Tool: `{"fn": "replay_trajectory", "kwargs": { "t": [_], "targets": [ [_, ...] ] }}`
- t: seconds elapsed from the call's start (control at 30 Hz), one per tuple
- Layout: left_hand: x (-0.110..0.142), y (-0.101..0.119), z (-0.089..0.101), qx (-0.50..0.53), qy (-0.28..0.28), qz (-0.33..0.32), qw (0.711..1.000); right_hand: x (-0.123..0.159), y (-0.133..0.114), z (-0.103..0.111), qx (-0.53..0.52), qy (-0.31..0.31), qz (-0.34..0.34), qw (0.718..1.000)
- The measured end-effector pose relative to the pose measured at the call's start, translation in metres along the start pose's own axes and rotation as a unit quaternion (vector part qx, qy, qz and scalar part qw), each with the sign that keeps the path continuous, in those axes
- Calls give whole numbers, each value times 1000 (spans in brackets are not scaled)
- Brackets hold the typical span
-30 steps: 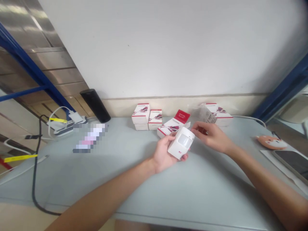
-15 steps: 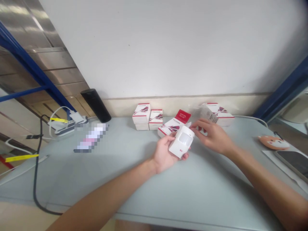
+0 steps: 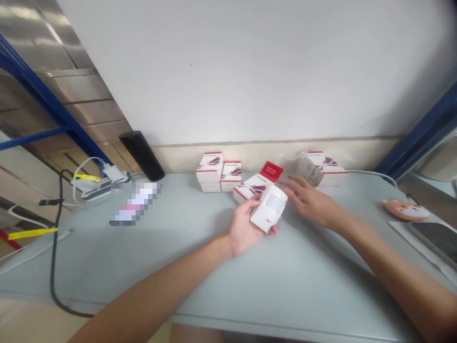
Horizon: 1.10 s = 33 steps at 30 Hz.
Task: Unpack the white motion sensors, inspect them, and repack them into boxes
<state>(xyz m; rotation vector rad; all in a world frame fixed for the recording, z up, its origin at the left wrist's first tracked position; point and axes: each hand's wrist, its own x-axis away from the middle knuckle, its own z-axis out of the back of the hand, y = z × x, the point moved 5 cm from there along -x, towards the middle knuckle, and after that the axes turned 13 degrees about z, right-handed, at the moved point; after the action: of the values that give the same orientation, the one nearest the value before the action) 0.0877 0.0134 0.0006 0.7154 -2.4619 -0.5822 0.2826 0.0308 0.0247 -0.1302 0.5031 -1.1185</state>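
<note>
A white motion detector (image 3: 269, 208) with a pale sensor window and a small red mark lies tilted in my left hand (image 3: 244, 231), whose fingers are wrapped round it. Just to its right, my right hand (image 3: 312, 202) has its fingers apart and holds nothing. Behind the detector sits a white-and-red box (image 3: 252, 185) with its red flap (image 3: 272, 170) raised; the detector covers part of it. Beyond my right hand lies a crumpled clear plastic bag with a grey printed packet (image 3: 310, 170), leaning by another white-and-red box (image 3: 330, 166).
Several closed white-and-red boxes (image 3: 210, 166) stand against the wall. On the left are a black cylinder (image 3: 143, 155), a blurred-out phone-like object (image 3: 135, 205) and a power strip (image 3: 105, 186) with cables. An orange animal-face pouch (image 3: 406, 209) and a dark device (image 3: 437, 240) lie at the right.
My right hand's fingers, pinched near the detector's upper corner before, have spread and drawn slightly away. The detector stays in my left hand, almost unmoved.
</note>
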Motion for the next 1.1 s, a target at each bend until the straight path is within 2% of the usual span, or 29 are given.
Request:
{"fn": "replay_trajectory", "kwargs": {
  "t": [0.1,0.3,0.47,0.63,0.87,1.1],
  "targets": [
    [-1,0,1,-4,1,-7,1000,-1,-1,3,0,12,-3,1000],
    [-1,0,0,-41,-22,-16,999,-3,-4,18,32,113,-17,993],
    [-1,0,-1,-63,-36,-22,997,-3,2,12,38,94,-26,994],
    [-2,0,-1,-63,-44,-21,997,-2,0,19,36,127,-54,990],
    [-2,0,-2,-64,-44,-23,997,-2,11,5,45,62,-78,994],
    [-3,0,0,-70,-44,-20,996,-2,14,-4,31,35,-74,996]
  ]
}}
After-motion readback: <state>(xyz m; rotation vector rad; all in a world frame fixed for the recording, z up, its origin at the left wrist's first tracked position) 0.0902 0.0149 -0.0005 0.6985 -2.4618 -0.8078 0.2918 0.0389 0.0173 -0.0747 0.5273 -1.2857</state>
